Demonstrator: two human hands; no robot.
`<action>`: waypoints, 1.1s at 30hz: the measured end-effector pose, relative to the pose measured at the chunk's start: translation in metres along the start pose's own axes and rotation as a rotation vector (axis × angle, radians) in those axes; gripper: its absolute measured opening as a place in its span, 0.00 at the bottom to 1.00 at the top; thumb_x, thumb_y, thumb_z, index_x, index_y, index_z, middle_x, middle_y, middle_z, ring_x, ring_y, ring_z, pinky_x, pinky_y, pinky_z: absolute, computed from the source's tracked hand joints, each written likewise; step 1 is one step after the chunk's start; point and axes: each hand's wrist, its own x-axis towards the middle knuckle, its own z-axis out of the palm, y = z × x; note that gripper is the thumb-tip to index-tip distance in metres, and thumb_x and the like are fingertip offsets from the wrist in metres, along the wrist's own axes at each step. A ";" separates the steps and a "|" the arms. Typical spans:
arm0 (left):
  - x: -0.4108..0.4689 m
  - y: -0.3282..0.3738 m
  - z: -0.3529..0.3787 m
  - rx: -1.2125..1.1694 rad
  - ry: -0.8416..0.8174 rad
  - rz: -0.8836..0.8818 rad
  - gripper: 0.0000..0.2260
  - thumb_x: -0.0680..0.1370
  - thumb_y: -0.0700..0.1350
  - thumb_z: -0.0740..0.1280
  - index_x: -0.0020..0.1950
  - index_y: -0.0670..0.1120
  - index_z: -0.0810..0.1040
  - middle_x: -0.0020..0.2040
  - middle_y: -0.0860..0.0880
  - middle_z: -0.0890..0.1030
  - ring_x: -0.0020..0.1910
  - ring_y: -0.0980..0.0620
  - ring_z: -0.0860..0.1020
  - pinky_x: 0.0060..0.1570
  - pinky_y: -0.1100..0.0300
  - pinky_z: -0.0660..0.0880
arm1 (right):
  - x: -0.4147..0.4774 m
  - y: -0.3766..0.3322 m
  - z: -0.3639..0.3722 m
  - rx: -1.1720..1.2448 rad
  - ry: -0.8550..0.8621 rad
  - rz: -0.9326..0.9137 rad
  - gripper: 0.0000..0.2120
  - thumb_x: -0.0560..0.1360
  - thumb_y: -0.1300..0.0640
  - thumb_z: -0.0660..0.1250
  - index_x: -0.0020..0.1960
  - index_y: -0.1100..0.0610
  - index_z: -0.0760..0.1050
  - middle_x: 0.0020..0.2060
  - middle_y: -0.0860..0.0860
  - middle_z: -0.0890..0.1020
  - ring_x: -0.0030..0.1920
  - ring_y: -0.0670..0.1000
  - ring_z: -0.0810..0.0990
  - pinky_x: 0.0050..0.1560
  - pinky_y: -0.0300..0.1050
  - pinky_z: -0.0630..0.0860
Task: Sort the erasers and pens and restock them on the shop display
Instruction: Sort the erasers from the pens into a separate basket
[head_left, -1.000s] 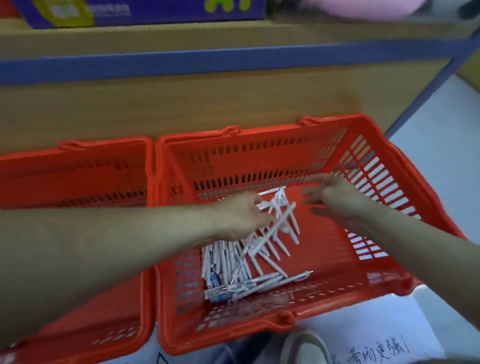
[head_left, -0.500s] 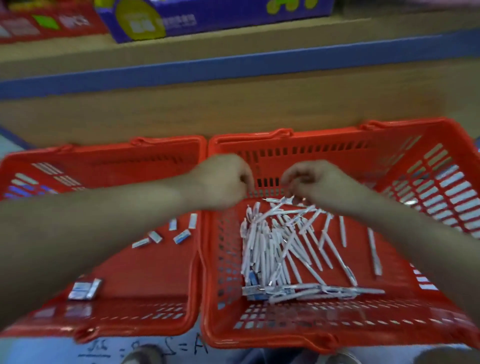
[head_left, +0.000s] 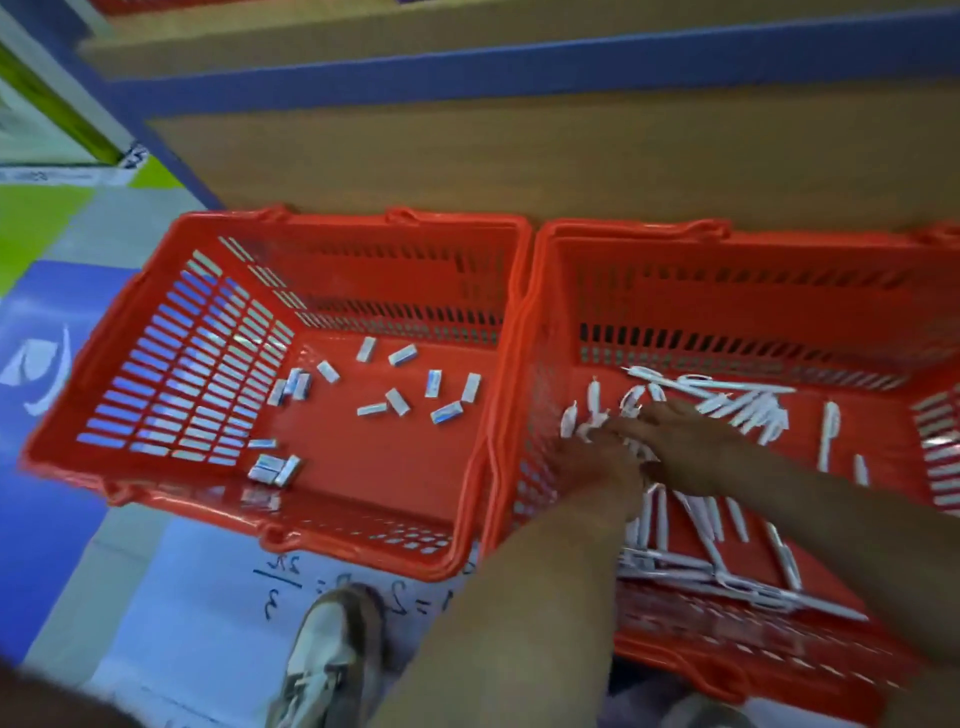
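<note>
Dozens of white pens (head_left: 748, 410) are heaped in the right basket (head_left: 753, 291), most against its left wall and near side, and a few are strewn toward the far wall and the right. We've got both hands down in that heap. Our left hand (head_left: 597, 467) is in from the near side, and our right hand (head_left: 691, 441) comes across from the right, the two pressed close together over the pile. Blur smears the fingers, so we cannot tell whether either grip is clamped on a pen or loose.

Over in the left basket (head_left: 374, 280), small white-and-blue erasers (head_left: 397, 401) lie scattered on the bottom, with a little cluster at the near left corner. The baskets sit side by side, rims touching, on the floor (head_left: 208, 597), which has handwritten sums printed on it. They are hard against a wooden shelf unit (head_left: 519, 156) with a blue edge strip (head_left: 519, 73). Near the left basket we can see a pale shoe (head_left: 322, 660).
</note>
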 end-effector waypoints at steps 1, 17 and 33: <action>0.002 0.003 -0.002 -0.056 0.002 0.004 0.26 0.79 0.43 0.59 0.75 0.40 0.56 0.73 0.39 0.64 0.70 0.40 0.66 0.67 0.48 0.65 | -0.006 0.008 0.001 0.006 -0.008 0.033 0.29 0.74 0.47 0.62 0.72 0.40 0.56 0.64 0.52 0.68 0.65 0.58 0.66 0.61 0.53 0.70; 0.023 0.008 0.005 0.108 -0.089 0.455 0.15 0.71 0.46 0.70 0.57 0.47 0.77 0.57 0.45 0.80 0.57 0.45 0.77 0.51 0.58 0.71 | -0.069 0.108 0.020 1.034 0.453 0.763 0.07 0.70 0.62 0.70 0.47 0.55 0.78 0.41 0.55 0.82 0.43 0.56 0.81 0.50 0.50 0.78; 0.001 0.007 0.004 0.730 -0.338 0.540 0.15 0.72 0.43 0.70 0.58 0.41 0.78 0.58 0.41 0.78 0.56 0.42 0.78 0.50 0.54 0.75 | -0.011 0.017 0.019 0.227 0.174 -0.037 0.14 0.74 0.45 0.66 0.58 0.46 0.76 0.56 0.51 0.72 0.58 0.55 0.69 0.59 0.49 0.71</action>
